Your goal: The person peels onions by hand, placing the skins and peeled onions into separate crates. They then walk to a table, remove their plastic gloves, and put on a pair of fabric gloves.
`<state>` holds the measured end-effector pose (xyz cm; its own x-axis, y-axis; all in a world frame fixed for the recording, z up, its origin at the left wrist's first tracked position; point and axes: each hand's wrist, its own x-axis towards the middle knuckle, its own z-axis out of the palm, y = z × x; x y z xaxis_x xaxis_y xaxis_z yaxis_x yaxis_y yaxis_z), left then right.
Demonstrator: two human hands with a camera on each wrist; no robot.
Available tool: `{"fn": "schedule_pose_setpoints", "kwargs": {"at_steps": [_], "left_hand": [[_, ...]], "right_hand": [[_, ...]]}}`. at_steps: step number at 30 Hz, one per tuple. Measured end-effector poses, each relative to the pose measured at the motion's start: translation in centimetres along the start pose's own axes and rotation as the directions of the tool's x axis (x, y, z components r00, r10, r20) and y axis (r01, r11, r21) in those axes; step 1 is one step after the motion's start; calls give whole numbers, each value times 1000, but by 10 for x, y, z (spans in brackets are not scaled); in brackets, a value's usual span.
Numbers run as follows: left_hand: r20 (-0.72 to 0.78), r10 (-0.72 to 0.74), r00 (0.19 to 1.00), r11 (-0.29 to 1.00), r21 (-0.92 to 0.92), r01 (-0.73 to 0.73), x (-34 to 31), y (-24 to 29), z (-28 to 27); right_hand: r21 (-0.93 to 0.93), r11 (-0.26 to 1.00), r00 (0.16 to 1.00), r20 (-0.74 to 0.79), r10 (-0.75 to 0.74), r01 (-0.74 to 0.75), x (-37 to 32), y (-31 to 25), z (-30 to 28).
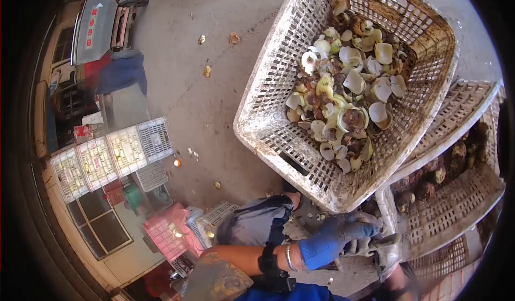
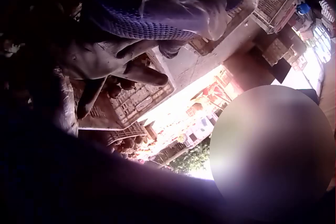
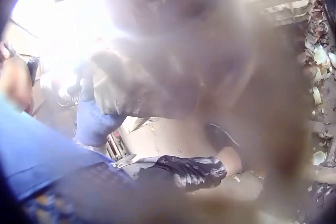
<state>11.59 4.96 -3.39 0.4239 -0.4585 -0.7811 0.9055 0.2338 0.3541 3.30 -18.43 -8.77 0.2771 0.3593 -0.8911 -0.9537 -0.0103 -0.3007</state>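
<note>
In the head view my left hand (image 1: 338, 239) wears a blue glove with dark grey-coated fingers and is bent over my right hand (image 1: 383, 250), which has a dirty pale grey glove. The two hands overlap low at the right, beside a crate wall. Grey gloved fingers (image 2: 147, 74) are spread and mostly straight in the left wrist view, below blue mesh fabric. A blurred shape covers much of the right wrist view, with the blue glove (image 3: 97, 121) behind it. I cannot tell whether my left fingers pinch anything.
A large dirty white crate (image 1: 263, 108) holds pale curved peels (image 1: 354, 81). More crates (image 1: 450, 210) with round brown bulbs stand at the right. Across the concrete floor (image 1: 193, 124) are stacked white crates (image 1: 112, 153), a pink crate (image 1: 166, 236) and a wheeled cart (image 1: 99, 27).
</note>
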Motion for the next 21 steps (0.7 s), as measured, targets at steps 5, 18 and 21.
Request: {"fn": "schedule_pose_setpoints", "kwargs": {"at_steps": [5, 18, 21], "left_hand": [[-54, -30, 998, 995, -98, 24, -5, -20, 9], [-241, 151, 959, 964, -181, -197, -111, -51, -37], [-96, 501, 860, 865, 92, -494, -148, -40, -92]], "right_hand": [[-151, 962, 974, 5, -228, 226, 57, 86, -20], [-742, 647, 862, -432, -264, -174, -153, 42, -31], [-544, 779, 846, -532, -32, -312, -172, 35, -59]]}}
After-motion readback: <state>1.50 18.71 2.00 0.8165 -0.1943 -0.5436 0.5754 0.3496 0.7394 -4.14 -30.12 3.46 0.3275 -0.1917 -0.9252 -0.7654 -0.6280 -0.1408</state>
